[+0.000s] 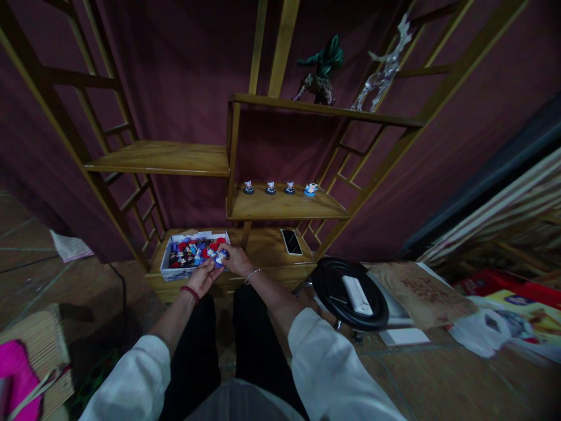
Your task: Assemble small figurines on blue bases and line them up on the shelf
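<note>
A small blue-and-white figurine (218, 257) is held between my two hands, just over the front right corner of an open box (182, 272). My left hand (205, 277), a red bead bracelet at its wrist, has its fingers closed on the figurine from below. From the right, my right hand (237, 261), with a pale bangle, pinches the figurine's side. Loose figurines (188, 252) in red, blue, black and white fill the box. On the middle shelf (284, 206) several small figurines (270, 187) stand in a row, the rightmost with a blue base.
A phone (291, 241) lies on the bottom shelf (263, 248) right of my hands. Above stand a dark green statue (323, 73) and a clear deer figure (383, 70). A black round stool (350, 295) carrying a white packet (357, 295) stands at right, beside plastic bags (482, 327).
</note>
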Motion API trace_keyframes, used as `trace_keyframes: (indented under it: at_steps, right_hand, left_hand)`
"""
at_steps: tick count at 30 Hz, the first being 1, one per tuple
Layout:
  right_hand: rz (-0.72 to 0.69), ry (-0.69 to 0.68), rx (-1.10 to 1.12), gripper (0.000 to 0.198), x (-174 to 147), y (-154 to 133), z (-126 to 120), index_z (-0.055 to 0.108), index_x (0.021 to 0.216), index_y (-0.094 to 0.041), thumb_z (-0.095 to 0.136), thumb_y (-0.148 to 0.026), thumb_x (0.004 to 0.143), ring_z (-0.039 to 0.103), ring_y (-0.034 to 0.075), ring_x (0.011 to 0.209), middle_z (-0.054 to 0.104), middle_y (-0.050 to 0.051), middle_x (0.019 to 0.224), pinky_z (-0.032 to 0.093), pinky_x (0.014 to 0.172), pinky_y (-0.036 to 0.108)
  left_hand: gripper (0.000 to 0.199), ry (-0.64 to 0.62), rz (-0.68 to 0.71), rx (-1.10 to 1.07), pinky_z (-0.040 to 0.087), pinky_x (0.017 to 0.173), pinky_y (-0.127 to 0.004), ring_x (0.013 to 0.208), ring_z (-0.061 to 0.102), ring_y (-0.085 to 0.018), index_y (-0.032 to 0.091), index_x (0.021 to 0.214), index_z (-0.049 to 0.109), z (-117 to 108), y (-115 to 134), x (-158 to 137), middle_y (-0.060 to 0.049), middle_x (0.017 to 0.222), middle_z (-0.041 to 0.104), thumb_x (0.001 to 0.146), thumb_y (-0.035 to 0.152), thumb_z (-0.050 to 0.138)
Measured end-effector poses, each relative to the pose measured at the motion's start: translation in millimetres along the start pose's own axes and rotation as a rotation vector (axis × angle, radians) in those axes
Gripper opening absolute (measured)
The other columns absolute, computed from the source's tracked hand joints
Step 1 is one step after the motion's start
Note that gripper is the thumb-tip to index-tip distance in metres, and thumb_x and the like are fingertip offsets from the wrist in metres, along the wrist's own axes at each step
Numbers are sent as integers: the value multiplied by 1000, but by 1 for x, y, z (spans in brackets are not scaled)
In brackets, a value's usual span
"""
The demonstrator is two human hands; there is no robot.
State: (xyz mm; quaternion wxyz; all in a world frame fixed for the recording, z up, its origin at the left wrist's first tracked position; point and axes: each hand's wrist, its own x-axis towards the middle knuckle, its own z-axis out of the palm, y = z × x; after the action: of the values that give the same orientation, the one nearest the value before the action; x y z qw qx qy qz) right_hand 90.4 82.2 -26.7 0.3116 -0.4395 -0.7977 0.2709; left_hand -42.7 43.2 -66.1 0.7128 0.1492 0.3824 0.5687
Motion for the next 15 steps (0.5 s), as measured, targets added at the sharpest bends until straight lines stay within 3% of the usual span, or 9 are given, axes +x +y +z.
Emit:
trace_keyframes:
  at_steps: [15]
  right_hand:
    - [-86, -85, -56, 32, 4, -1, -8, 59, 90, -25, 49, -7, 65, 48, 9, 59, 54, -5, 69, 38, 61, 18]
  left_hand:
    - [13, -16, -19, -57, 51, 75, -27, 75, 62, -13, 11, 74, 56, 2, 3, -4, -6, 76, 64, 78, 3, 47]
